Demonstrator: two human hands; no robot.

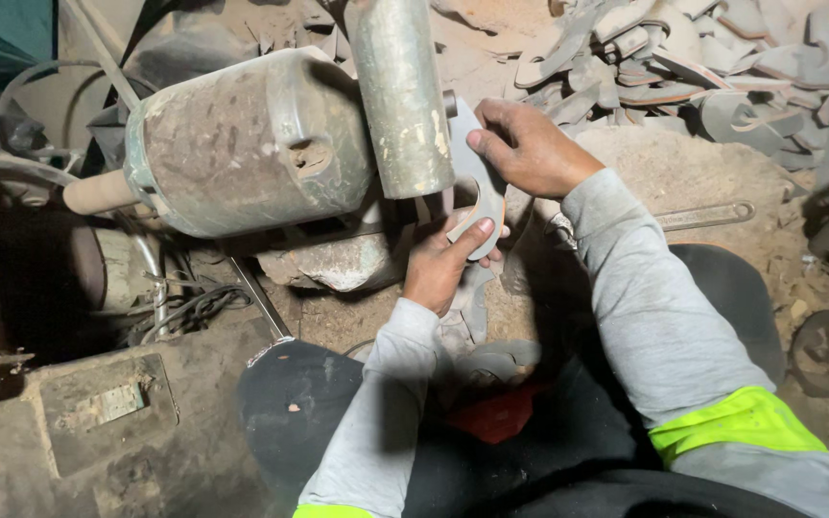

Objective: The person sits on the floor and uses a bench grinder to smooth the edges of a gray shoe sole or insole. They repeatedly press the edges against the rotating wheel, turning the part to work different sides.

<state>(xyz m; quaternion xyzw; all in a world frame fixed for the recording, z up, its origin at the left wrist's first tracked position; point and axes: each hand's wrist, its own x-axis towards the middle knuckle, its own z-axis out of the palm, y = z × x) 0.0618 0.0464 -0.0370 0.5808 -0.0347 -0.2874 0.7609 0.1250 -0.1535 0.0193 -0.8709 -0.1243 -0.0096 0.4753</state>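
Both my hands, left [445, 264] and right [528, 146], clamp the flat metal blank [477, 182] against the grinding wheel [400, 96]; a slip could drag fingers in.

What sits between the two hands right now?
In the head view, only the flat curved metal piece spans between the left hand and right hand; both grip it.
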